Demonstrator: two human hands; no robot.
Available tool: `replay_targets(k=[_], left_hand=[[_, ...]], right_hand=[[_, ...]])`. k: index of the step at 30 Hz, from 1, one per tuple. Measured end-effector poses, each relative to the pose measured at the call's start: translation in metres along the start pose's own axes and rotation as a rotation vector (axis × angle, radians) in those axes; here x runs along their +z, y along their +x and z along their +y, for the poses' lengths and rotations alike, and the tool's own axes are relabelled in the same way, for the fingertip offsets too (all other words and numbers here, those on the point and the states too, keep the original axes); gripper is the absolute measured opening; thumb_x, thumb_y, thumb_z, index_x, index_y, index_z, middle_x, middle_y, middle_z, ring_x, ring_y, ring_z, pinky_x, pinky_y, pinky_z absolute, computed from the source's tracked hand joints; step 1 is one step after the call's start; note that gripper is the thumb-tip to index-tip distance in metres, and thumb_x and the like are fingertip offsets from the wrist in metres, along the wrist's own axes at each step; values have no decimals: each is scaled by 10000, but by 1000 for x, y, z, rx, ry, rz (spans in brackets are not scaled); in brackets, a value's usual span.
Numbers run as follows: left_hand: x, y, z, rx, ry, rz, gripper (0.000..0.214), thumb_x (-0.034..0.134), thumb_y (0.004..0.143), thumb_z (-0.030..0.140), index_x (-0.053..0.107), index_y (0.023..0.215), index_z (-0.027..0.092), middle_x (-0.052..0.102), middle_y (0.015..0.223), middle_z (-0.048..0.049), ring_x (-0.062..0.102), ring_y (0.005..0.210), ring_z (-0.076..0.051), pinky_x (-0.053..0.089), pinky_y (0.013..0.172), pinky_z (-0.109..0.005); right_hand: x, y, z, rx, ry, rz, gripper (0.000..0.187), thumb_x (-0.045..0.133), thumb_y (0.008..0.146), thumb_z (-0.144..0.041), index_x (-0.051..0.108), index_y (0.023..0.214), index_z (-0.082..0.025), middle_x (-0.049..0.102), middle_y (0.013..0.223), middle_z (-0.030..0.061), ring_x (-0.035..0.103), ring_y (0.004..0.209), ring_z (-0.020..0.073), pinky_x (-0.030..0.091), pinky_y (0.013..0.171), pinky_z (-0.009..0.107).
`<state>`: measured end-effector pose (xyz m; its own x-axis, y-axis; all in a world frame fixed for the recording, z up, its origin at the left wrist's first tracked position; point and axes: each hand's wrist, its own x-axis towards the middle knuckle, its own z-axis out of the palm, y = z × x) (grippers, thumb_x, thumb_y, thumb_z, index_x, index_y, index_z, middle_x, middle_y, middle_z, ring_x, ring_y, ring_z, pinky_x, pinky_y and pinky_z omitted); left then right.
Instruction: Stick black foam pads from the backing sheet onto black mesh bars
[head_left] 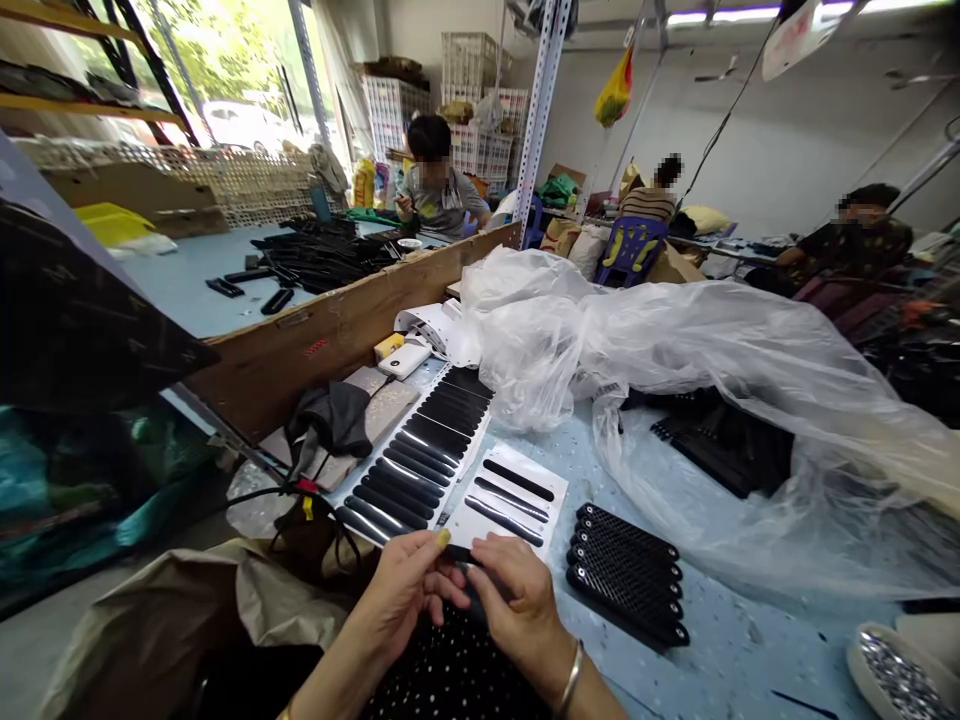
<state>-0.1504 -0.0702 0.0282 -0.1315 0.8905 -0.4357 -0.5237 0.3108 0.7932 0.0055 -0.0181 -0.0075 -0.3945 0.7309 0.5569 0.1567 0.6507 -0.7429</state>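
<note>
Close to the table's near edge, my left hand (416, 575) and my right hand (517, 590) hold a black strip (459, 553) between them. Fingers of both hands are closed around it and hide most of its length. Just beyond the hands lies a white sheet (480, 527) bearing a few black strips (517, 497). Left of that, longer white sheets carry rows of glossy black strips (409, 465). To the right of my right hand, several black textured straps (626, 575) with metal eyelets are laid side by side.
A bowl of small shiny metal pieces (896, 670) stands at the right. Clear plastic sheeting (675, 330) covers much of the far table, with black pieces (731, 440) beneath. A wooden board (352, 325) edges the left. Beyond it, a person (446, 195) sits by a black heap (322, 255).
</note>
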Motion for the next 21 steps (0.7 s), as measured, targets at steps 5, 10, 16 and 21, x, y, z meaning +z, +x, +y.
replay_targets(k=[5, 10, 16, 21], left_hand=[[9, 0, -1, 12, -2, -37, 319, 767, 722, 416, 661, 718, 115, 697, 578, -61, 676, 468, -165, 430, 353, -159], [21, 4, -1, 35, 17, -58, 336, 774, 704, 429, 667, 718, 110, 702, 623, -63, 697, 516, -178, 443, 393, -172], [7, 16, 0, 268, 643, 165, 367, 542, 824, 486, 629, 678, 161, 674, 542, -41, 610, 425, -160, 409, 388, -212], [-15, 30, 5, 495, 912, 348, 357, 614, 705, 423, 484, 453, 208, 422, 390, 43, 421, 400, -113, 317, 450, -226]], right_hand=[[-2, 8, -9, 179, 132, -14, 205, 712, 800, -248, 756, 997, -211, 757, 893, 78, 681, 822, 239, 549, 761, 368], [-4, 17, -13, 601, 599, -110, 224, 700, 831, -343, 765, 709, -166, 690, 651, 23, 597, 609, 147, 471, 583, 251], [-21, 44, -7, 785, 772, 136, 298, 694, 829, -422, 728, 771, -132, 713, 686, 50, 620, 601, 139, 510, 612, 254], [-84, 74, -7, 614, 585, 430, 265, 772, 762, -420, 670, 772, -175, 713, 680, 30, 664, 621, 164, 549, 601, 257]])
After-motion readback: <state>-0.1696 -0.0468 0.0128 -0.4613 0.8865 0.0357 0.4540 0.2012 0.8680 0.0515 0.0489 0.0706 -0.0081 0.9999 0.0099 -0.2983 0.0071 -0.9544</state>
